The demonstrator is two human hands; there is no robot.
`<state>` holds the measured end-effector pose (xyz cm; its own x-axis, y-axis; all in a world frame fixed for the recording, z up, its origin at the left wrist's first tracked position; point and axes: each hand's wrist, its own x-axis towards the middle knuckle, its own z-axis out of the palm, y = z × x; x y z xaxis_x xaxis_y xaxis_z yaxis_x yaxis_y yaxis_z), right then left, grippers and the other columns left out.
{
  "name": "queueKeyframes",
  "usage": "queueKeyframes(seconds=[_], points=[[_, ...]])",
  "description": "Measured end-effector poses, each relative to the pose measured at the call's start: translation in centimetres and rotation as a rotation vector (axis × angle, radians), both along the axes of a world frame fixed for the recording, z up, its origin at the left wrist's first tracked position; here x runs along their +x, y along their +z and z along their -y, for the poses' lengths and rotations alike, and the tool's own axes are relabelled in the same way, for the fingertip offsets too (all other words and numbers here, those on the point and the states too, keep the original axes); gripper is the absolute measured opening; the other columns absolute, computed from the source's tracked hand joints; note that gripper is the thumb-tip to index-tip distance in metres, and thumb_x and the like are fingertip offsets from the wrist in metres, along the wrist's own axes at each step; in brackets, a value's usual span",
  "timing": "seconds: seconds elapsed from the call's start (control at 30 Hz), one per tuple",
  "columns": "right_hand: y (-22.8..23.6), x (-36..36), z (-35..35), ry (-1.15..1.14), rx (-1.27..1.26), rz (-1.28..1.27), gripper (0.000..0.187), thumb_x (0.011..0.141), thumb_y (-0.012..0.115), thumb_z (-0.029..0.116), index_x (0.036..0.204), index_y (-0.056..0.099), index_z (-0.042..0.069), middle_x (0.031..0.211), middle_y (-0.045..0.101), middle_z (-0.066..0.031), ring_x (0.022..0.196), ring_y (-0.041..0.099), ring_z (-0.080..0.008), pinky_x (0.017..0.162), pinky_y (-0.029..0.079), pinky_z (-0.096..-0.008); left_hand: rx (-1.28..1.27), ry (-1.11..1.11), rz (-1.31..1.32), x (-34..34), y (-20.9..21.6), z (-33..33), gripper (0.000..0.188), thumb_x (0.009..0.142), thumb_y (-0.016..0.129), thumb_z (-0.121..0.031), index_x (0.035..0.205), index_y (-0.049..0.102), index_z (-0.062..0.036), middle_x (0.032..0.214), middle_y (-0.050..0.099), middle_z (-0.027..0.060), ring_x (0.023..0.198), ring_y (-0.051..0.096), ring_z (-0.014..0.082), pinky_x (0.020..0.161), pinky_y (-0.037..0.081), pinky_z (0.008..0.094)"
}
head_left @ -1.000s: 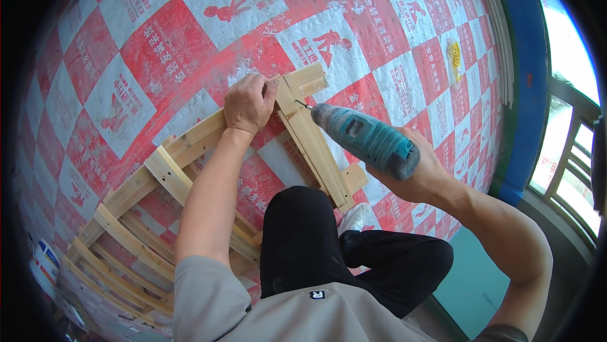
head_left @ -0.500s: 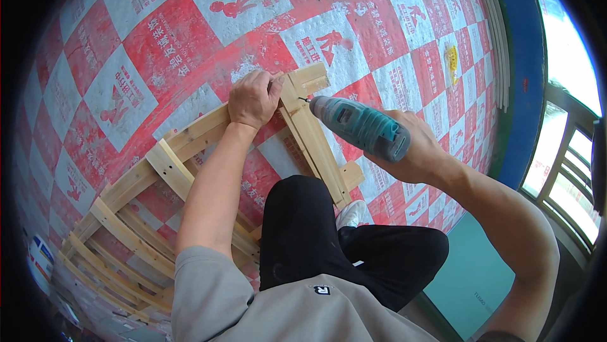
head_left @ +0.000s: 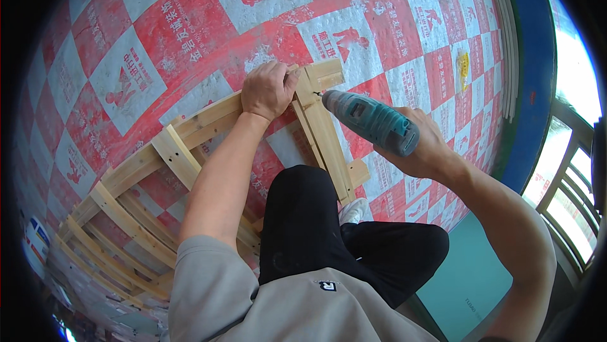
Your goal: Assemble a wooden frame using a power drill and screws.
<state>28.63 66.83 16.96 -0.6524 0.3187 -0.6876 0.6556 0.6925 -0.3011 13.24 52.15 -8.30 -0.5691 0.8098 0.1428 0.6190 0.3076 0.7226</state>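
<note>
A slatted wooden frame (head_left: 129, 174) of pale boards stretches from the lower left up to the middle. My left hand (head_left: 269, 90) is closed round its long rail close to the end corner. My right hand (head_left: 420, 143) grips a teal and grey cordless drill (head_left: 367, 121), which points left. Its thin dark bit is at the upper part of the end board (head_left: 325, 133), just right of my left hand. Whether the tip touches the wood, I cannot tell. The drill's handle is mostly hidden by my right hand.
Red and white checkered sheeting (head_left: 148, 23) covers the floor. A small yellow object (head_left: 464, 70) lies at the upper right. Long pale strips (head_left: 506, 38) run along the right edge. A teal box (head_left: 465, 279) stands by my right arm. My bent knee (head_left: 300, 200) is close to the frame.
The whole view has shifted slightly, so floor, frame and hands appear a little farther right. Both hands keep their holds, and the drill stays at nearly the same spot on the end board.
</note>
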Motion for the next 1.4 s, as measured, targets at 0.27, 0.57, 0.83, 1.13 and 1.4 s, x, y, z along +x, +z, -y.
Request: queueKeyframes(seconds=[0.27,0.57,0.83,1.13,1.4], points=[[-0.4,-0.4,0.1,-0.059,-0.048,0.137,0.03,0.079,0.079,0.014,0.101,0.062,0.004,0.084,0.067,-0.0143,0.077,0.068,-0.0303,0.071,0.056,-0.0428,-0.005,0.007,0.008,0.0,0.0,0.0,0.034,0.095,0.061,-0.036,0.076,0.06,-0.0083,0.075,0.063,0.0121,0.072,0.063,0.034,0.065,0.051,0.0465],[-2.1,0.2,0.4,-0.066,-0.019,0.003,0.019,0.077,0.077,0.019,0.089,0.069,0.006,0.08,0.071,-0.0174,0.074,0.071,-0.0335,0.066,0.057,-0.0439,0.012,0.016,0.025,0.2,-0.1,0.4,0.034,0.094,0.061,-0.036,0.074,0.059,-0.0077,0.074,0.062,0.0119,0.072,0.063,0.0343,0.065,0.051,0.0466],[-1.8,-1.1,-0.1,0.022,-0.02,0.229,0.024,0.078,0.075,0.012,0.099,0.066,0.005,0.084,0.068,-0.0157,0.078,0.068,-0.0294,0.07,0.056,-0.0408,0.009,0.017,0.01,0.2,0.0,0.1,0.034,0.094,0.062,-0.035,0.074,0.059,-0.0072,0.074,0.062,0.0121,0.072,0.063,0.0338,0.066,0.051,0.0461],[-2.7,0.1,-0.4,0.042,0.046,-0.025,0.015,0.077,0.076,0.021,0.085,0.07,0.009,0.078,0.071,-0.0144,0.071,0.07,-0.031,0.067,0.057,-0.042,0.058,0.055,0.105,0.2,-0.3,0.4,0.015,0.087,0.057,-0.02,0.08,0.058,-0.0063,0.08,0.062,0.0126,0.079,0.062,0.0339,0.072,0.052,0.0452],[-2.2,-2.5,-1.2,0.138,0.018,0.16,0.017,0.078,0.073,0.024,0.082,0.07,0.008,0.078,0.07,-0.018,0.071,0.07,-0.0331,0.068,0.056,-0.0442,0.144,0.115,0.078,-0.1,-0.3,0.8,0.011,0.085,0.053,-0.013,0.088,0.059,-0.0047,0.086,0.064,0.0139,0.085,0.063,0.0348,0.078,0.052,0.0452]])
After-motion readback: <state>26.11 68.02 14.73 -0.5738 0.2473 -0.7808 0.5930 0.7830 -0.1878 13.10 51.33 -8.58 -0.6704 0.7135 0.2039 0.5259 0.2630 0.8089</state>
